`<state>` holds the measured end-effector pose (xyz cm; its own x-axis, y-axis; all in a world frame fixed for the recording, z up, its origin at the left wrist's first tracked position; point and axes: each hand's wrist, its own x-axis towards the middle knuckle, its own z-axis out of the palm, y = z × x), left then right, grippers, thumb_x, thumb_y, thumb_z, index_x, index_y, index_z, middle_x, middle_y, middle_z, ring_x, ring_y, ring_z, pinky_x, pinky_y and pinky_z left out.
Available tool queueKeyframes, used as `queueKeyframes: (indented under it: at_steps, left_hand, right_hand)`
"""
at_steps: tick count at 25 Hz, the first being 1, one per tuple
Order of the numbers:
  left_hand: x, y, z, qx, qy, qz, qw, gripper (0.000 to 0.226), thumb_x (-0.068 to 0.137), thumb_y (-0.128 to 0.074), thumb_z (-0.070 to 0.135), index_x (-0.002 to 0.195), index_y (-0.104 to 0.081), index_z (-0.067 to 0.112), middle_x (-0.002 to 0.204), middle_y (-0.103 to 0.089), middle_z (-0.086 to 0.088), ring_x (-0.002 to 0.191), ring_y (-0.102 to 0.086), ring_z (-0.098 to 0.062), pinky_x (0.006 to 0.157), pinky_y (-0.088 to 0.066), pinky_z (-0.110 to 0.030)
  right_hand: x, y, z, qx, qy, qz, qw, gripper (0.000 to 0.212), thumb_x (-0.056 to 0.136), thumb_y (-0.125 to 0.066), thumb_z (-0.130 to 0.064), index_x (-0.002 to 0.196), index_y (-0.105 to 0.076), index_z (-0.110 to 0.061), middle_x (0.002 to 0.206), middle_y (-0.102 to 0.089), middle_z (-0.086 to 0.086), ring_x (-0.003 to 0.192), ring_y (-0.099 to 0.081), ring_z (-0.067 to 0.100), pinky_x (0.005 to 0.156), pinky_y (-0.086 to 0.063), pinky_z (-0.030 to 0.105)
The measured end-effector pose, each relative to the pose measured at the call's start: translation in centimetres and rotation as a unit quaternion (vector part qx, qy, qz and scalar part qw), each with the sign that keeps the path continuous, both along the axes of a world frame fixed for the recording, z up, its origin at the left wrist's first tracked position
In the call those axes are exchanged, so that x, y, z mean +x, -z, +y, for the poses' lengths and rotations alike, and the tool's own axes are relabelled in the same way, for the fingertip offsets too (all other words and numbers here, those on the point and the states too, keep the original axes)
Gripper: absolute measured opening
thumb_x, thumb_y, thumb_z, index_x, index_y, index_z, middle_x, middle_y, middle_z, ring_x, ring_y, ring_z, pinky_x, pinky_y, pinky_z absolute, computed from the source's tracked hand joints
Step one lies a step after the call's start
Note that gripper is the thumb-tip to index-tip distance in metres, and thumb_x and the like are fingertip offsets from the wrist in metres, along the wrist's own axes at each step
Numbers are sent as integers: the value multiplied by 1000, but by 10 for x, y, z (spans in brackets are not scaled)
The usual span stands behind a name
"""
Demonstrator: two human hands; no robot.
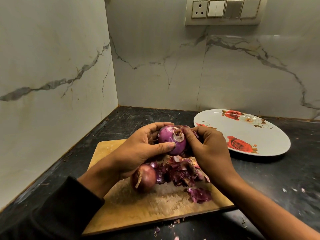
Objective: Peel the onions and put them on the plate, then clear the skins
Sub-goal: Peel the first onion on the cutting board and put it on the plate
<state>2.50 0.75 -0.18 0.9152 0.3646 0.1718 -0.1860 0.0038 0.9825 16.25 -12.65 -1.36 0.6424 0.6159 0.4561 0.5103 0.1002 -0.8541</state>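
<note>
A mostly peeled purple onion (170, 141) is held above the wooden cutting board (138, 210). My left hand (138, 151) grips it from the left, thumb across its front. My right hand (207, 149) pinches the skin at the onion's top right side. A second onion (144, 178), still in its brown-red skin, lies on the board under my left hand. A heap of purple skins (180, 172) lies beside it, with a loose piece (200, 194) nearer me. The white plate with red roses (270, 134) stands to the right with nothing on it.
The board lies on a black counter (277, 179) in a corner of marble walls. Small skin scraps (166, 227) lie on the counter in front of the board and at the right. A switch panel (225, 11) is on the back wall.
</note>
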Motion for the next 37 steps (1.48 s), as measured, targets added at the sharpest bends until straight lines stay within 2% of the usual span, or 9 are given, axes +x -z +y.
queueKeyframes:
  at_steps: [5, 10, 15, 19, 23, 29, 32, 34, 37]
  left_hand:
    - [-1, -1, -1, -19, 12, -5, 1000, 56, 72, -76, 9, 125, -61, 21, 114, -72, -1, 111, -68, -21, 82, -59, -29]
    - [-1, -4, -3, -45, 14, -14, 999, 56, 73, -72, 7, 127, -60, 19, 116, -71, -5, 112, -68, -22, 83, -58, -30]
    - [-1, -5, -5, -55, 11, -27, 998, 57, 77, -69, 5, 132, -59, 19, 118, -71, -5, 111, -69, -22, 82, -58, -30]
    - [-1, -6, -2, -102, 17, -46, 994, 58, 83, -62, 3, 138, -55, 19, 122, -70, -6, 116, -66, -27, 82, -59, -34]
    - [0, -8, -1, -142, 33, -49, 988, 51, 86, -59, 3, 134, -60, 20, 123, -69, -7, 115, -66, -33, 78, -61, -36]
    - [-2, -7, -5, -90, 11, -27, 995, 53, 76, -71, 2, 126, -66, 20, 118, -71, -7, 106, -70, -28, 76, -60, -31]
    - [-4, -9, -5, -115, 17, -29, 993, 41, 78, -67, 11, 116, -73, 24, 112, -74, -9, 90, -73, -26, 75, -62, -30]
    - [-5, -11, -4, -138, 26, -35, 989, 43, 82, -61, 16, 125, -65, 19, 116, -72, -15, 86, -73, -25, 79, -62, -34]
    - [-5, -12, -3, -170, 36, -51, 983, 48, 88, -54, 18, 135, -53, 10, 126, -66, -20, 98, -72, -31, 85, -59, -38]
  right_hand:
    - [-2, 4, 2, 17, 25, 6, 1000, 19, 95, -63, -30, 84, -74, -18, 72, -73, 0, 67, -72, 19, 60, -61, 48]
    - [3, 3, 2, 49, 10, 66, 997, 25, 97, -61, -32, 84, -74, -14, 72, -73, 7, 69, -71, 33, 65, -60, 53]
    - [0, 6, 4, 25, -81, 118, 989, 25, 101, -54, -29, 95, -75, -18, 86, -77, 4, 78, -74, 20, 64, -60, 33]
    - [3, 3, 2, 24, -78, 134, 988, 20, 100, -58, -19, 91, -75, -14, 82, -75, 8, 67, -71, 19, 61, -61, 32]
    - [3, 2, -1, 56, -99, 187, 976, 10, 94, -65, -15, 97, -74, -15, 89, -76, 7, 73, -73, 16, 60, -56, 22]
    - [0, 4, 0, 41, -115, 173, 977, 13, 91, -69, -13, 102, -74, -17, 95, -76, 6, 94, -74, 23, 80, -60, 39]
    - [2, 1, 0, 60, -133, 207, 967, 13, 87, -68, -6, 98, -74, -12, 92, -76, 9, 89, -74, 22, 73, -60, 31]
    - [4, -1, -2, 77, -131, 213, 965, 15, 86, -67, 0, 93, -74, -11, 87, -76, 6, 80, -73, 17, 65, -57, 22]
    - [8, -2, -5, 38, -85, 146, 985, 22, 90, -65, 2, 92, -74, -18, 85, -75, -1, 79, -71, 11, 63, -55, 20]
